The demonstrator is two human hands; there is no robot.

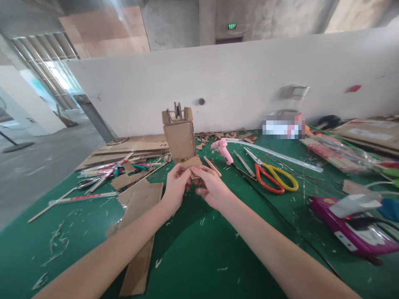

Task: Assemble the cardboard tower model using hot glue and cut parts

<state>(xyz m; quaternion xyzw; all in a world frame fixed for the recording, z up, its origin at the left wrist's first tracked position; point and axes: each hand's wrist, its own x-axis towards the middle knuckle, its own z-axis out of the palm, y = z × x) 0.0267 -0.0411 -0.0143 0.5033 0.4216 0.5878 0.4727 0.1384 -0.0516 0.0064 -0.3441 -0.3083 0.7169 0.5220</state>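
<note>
Two-handed grip (176, 185) on cardboard (191, 162), EXIT sign (232, 26) beyond

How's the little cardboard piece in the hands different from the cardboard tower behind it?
The tower is much taller than the piece. The left hand and right hand hold the piece, while the tower stands upright behind them. Both are brown cardboard.

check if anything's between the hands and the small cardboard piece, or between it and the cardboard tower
Nothing visible is: the left hand and right hand hold the small cardboard piece directly. Nothing shows between it and the cardboard tower behind; whether they touch, I can't tell.
</note>
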